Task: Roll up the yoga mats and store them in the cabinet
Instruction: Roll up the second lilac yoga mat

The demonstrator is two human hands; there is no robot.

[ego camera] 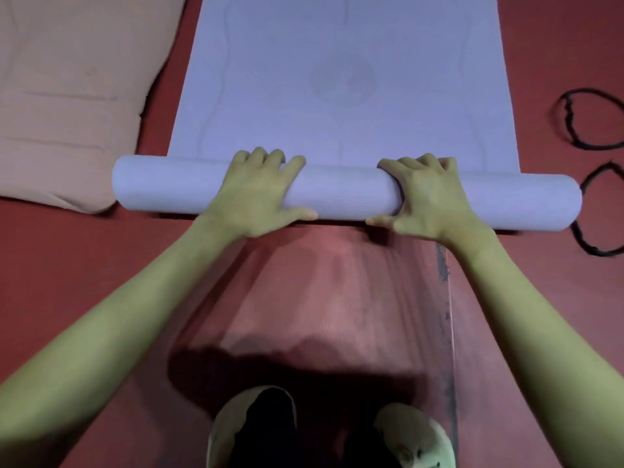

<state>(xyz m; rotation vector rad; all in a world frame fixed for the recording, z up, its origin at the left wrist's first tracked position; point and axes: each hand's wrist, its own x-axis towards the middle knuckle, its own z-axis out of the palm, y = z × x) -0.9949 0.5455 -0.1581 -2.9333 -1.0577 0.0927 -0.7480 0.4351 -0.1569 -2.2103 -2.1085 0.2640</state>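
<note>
Under both hands: lavender yoga mat (341, 96), half rolled on the red floor (101, 265).
Left hand (256, 194): fingers curled over the roll.
Right hand (429, 197): gripping the roll too.
Right of right hand: black straps (591, 126).

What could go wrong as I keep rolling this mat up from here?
Both the left hand and right hand grip the roll near its middle, so its free ends could drift and the roll may turn cone-shaped. The black straps lie beside the flat part of the mat and might catch on the right end. The beige cushion sits close to the left end.
</note>
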